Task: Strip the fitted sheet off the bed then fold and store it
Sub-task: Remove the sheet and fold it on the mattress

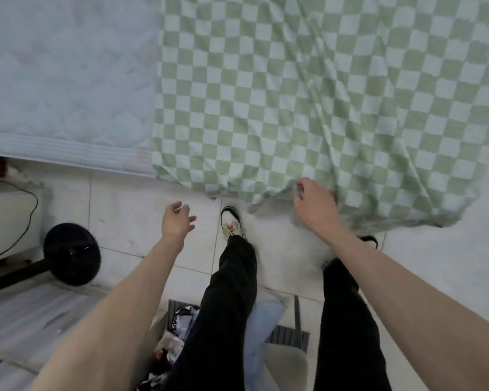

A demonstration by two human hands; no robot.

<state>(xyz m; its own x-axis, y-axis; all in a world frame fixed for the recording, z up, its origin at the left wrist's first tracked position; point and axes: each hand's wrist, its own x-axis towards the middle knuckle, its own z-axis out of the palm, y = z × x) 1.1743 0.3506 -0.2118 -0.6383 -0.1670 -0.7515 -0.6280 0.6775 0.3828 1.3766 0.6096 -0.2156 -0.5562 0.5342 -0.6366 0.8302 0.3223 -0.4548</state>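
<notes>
The green-and-white checked fitted sheet (308,94) covers the right part of the bed, and its loose hem hangs over the near edge down to the floor. To the left the bare white quilted mattress (65,80) is uncovered. My right hand (312,204) grips the bunched hem of the sheet at the mattress edge. My left hand (177,221) hovers over the floor tiles a little left of the sheet, fingers relaxed, holding nothing.
My legs in black trousers and a white shoe (231,221) stand on the pale floor tiles. A black round fan base (72,253) and a cable lie at the left. A basket of clothes (178,328) and a blue pillow (261,325) sit behind my feet.
</notes>
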